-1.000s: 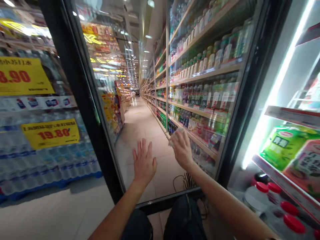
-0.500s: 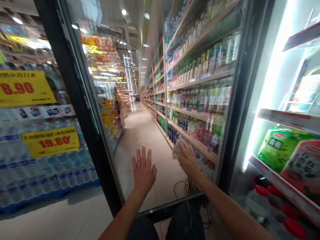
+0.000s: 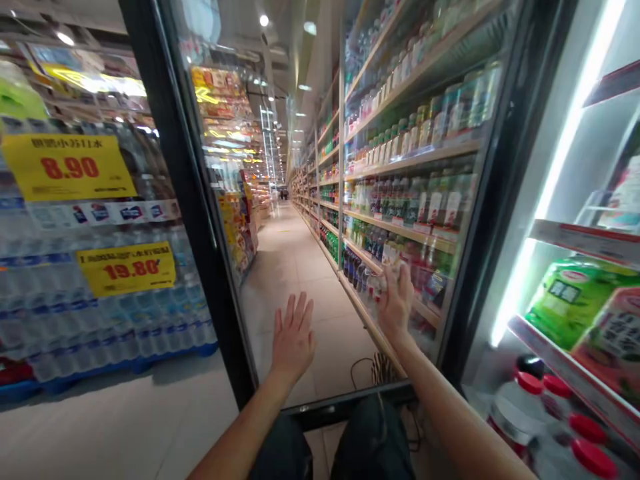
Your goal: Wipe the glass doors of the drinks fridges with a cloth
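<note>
In front of me is a glass door (image 3: 320, 367) in a black frame. My left hand (image 3: 294, 339) lies against the lower part of the glass, fingers stretched out and slightly spread, holding nothing. To its right, my right hand (image 3: 396, 310) presses a crumpled whitish cloth (image 3: 378, 285) on the pane. The cloth is partly hidden behind the fingers and a little blurred. My knees are just below the door's bottom rail (image 3: 345, 404).
At right, a lit cooler holds green drink pouches (image 3: 565, 300) and red-capped bottles (image 3: 520, 400). Left of the door stand stacked water bottles (image 3: 115, 327) under yellow price signs (image 3: 70, 167). Bottle shelves (image 3: 410, 160) and an aisle show in the glass. A dark cable (image 3: 361, 373) appears near the bottom.
My right hand has moved right and slightly up across the glass with the cloth, its fingers now pointing more upward. The view has shifted; my left hand stays flat on the pane.
</note>
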Demonstrator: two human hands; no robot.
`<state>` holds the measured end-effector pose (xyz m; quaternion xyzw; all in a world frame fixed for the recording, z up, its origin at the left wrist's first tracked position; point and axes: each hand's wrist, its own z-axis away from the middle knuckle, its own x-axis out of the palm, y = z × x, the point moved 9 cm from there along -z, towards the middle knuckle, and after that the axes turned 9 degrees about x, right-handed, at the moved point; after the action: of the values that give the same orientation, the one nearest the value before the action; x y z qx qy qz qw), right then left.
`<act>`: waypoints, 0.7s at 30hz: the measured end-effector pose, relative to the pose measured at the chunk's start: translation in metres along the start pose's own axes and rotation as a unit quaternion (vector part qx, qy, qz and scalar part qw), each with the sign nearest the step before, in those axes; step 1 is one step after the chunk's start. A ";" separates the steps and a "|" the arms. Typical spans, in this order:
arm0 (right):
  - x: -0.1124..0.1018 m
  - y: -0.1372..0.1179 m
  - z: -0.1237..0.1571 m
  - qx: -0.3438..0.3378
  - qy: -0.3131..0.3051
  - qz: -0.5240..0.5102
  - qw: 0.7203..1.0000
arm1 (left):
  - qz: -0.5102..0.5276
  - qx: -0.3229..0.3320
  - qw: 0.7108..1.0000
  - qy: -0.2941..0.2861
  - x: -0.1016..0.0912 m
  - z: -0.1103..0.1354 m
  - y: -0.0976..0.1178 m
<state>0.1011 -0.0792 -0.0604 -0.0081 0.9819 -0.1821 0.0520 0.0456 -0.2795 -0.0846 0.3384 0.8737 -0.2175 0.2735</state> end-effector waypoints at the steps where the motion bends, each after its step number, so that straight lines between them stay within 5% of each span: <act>1: -0.001 0.000 -0.002 0.034 0.025 -0.011 0.999 | -0.005 -0.005 1.000 -0.001 -0.002 0.003 -0.005; 3: 0.007 -0.024 0.007 0.009 0.015 -0.031 0.999 | -0.020 -0.028 0.999 0.006 -0.008 0.011 -0.018; 5: 0.024 -0.070 0.032 -0.120 -0.060 -0.038 0.990 | -0.039 -0.052 0.998 0.014 -0.015 0.021 -0.033; 9: 0.045 -0.139 0.076 -0.369 -0.189 -0.042 0.909 | -0.062 -0.044 0.997 -0.001 -0.020 0.044 -0.050; 14: 0.057 -0.151 0.033 -0.272 -0.149 -0.039 0.950 | -0.085 -0.034 0.996 0.011 -0.028 0.072 -0.055; 16: 0.062 -0.162 0.063 -0.318 -0.168 -0.060 0.931 | -0.092 -0.033 0.995 0.014 -0.031 0.082 -0.055; 19: 0.064 -0.178 0.135 -0.451 -0.217 -0.087 0.861 | -0.096 -0.030 0.995 0.002 -0.032 0.097 -0.056; 21: 0.064 -0.184 0.152 -0.478 -0.223 -0.090 0.845 | -0.094 -0.023 0.995 -0.012 -0.031 0.105 -0.057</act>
<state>0.0528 -0.3072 -0.1424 -0.1611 0.9040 0.3128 0.2430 0.0591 -0.3917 -0.1333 0.2463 0.9030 -0.2262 0.2696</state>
